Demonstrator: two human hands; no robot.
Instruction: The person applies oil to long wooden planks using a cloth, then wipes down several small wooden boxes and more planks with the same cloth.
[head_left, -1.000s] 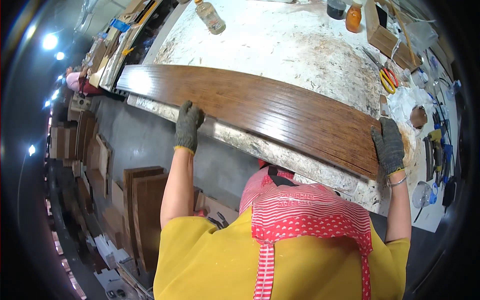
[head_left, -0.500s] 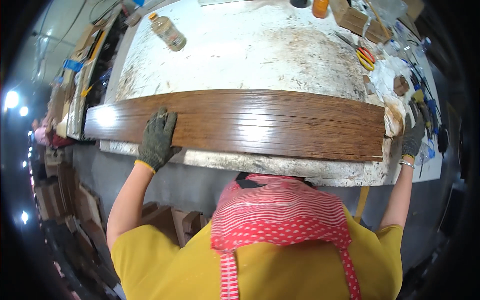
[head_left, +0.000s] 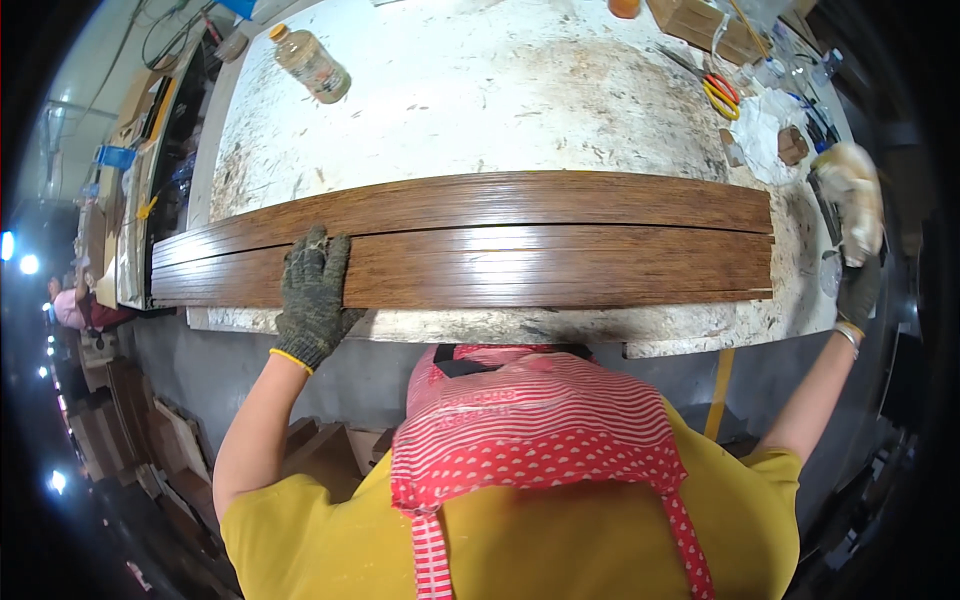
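The long dark-brown laminated wooden boards [head_left: 470,240] lie side by side across the middle of the frame, along the near edge of the white, stained tabletop [head_left: 480,100]. The left hand [head_left: 312,295], in a grey knitted glove, rests flat on the near board towards its left end, fingers spread and pressing, not clenched. The right hand [head_left: 858,250], at the right edge of the frame, has its gloved fingers closed around a pale, rag-like object [head_left: 850,185]; what that object is cannot be told.

To do the step well, the left palm should keep even downward pressure so the boards stay flush and parallel. The seam between the boards should be checked along its full length.

A plastic bottle [head_left: 312,65] lies at upper left, well apart.
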